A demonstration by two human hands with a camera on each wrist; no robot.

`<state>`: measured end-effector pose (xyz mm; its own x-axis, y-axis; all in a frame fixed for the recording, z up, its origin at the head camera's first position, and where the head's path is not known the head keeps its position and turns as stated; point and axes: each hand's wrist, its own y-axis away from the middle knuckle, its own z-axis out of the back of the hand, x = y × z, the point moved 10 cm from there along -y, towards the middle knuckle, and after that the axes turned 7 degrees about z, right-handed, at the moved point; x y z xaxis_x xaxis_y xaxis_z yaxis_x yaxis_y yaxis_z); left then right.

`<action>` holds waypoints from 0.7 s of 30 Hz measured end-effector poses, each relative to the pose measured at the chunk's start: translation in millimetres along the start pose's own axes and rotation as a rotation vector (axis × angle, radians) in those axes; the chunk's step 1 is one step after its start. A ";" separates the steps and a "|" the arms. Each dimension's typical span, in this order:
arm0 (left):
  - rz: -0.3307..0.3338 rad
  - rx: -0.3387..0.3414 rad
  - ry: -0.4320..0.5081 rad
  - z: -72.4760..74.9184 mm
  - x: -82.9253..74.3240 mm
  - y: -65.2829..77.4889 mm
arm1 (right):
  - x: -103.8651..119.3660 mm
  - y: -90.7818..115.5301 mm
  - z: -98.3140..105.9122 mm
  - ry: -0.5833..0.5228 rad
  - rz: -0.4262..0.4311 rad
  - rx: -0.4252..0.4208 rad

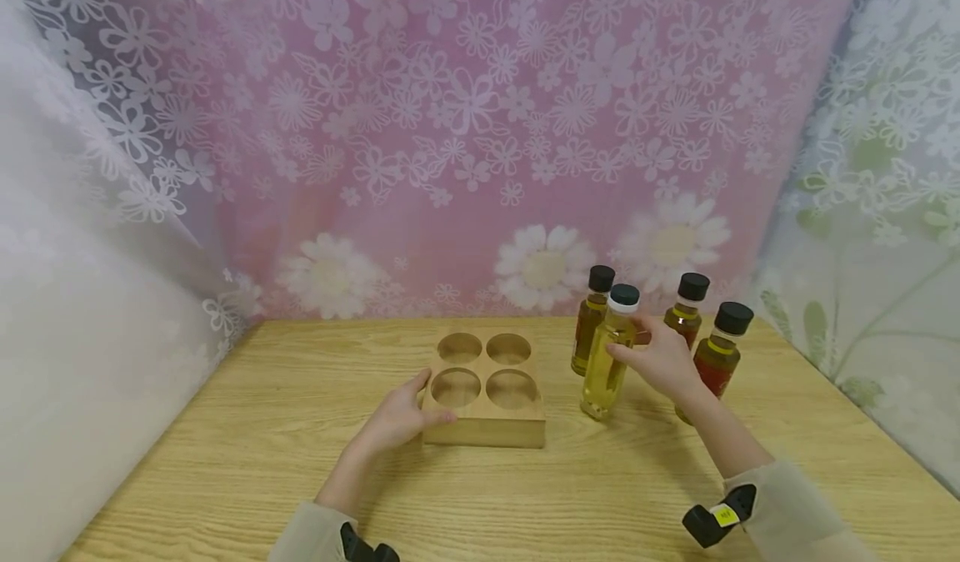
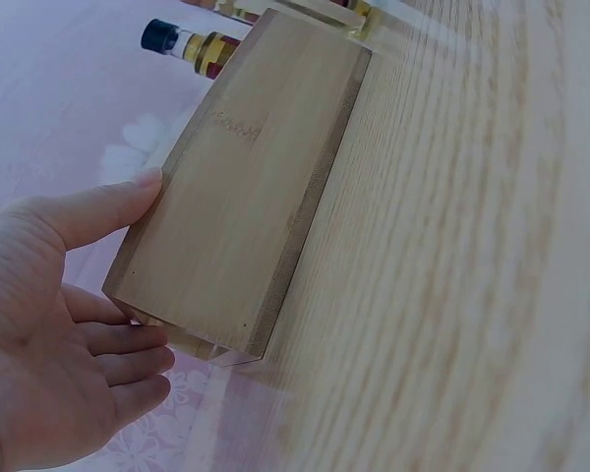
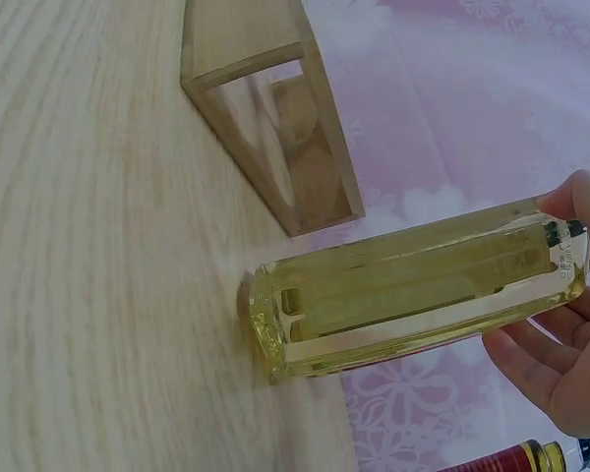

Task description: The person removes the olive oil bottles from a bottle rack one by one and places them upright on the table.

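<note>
In the head view my right hand (image 1: 660,362) grips a clear bottle of pale yellow oil (image 1: 602,383) near its top. This bottle has a dark cap with a white band and leans slightly. Its square base shows in the right wrist view, close to the table; I cannot tell whether they touch. My left hand (image 1: 400,416) rests against the left end of a wooden bottle holder (image 1: 483,433) with several round holes. In the left wrist view the thumb (image 2: 113,211) lies along the holder's upper edge, while the other fingers are loosely bent beside its end.
Dark-capped oil bottles with red labels stand around the right hand: one behind the held bottle (image 1: 588,328), one farther back (image 1: 684,316), one at the right (image 1: 717,362). The wooden table (image 1: 487,495) reaches a pink floral curtain (image 1: 420,170). Pale curtains hang at both sides.
</note>
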<state>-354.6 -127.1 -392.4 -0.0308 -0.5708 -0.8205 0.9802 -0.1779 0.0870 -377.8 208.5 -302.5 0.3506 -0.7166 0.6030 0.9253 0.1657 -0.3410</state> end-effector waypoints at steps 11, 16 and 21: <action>-0.010 -0.001 -0.006 -2.1 1.9 0.5 | -6.0 8.7 -6.5 -0.119 0.055 0.077; 0.001 0.003 -0.010 -2.0 2.4 0.6 | -4.4 8.7 -8.0 -0.167 0.078 0.108; -0.001 0.002 -0.017 -1.6 1.5 0.5 | -7.3 7.8 -6.8 -0.214 0.077 0.101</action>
<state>-353.8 -126.8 -394.6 -0.0354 -0.5841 -0.8109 0.9797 -0.1803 0.0871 -374.1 210.4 -314.5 0.4329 -0.5411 0.7210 0.9008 0.2886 -0.3244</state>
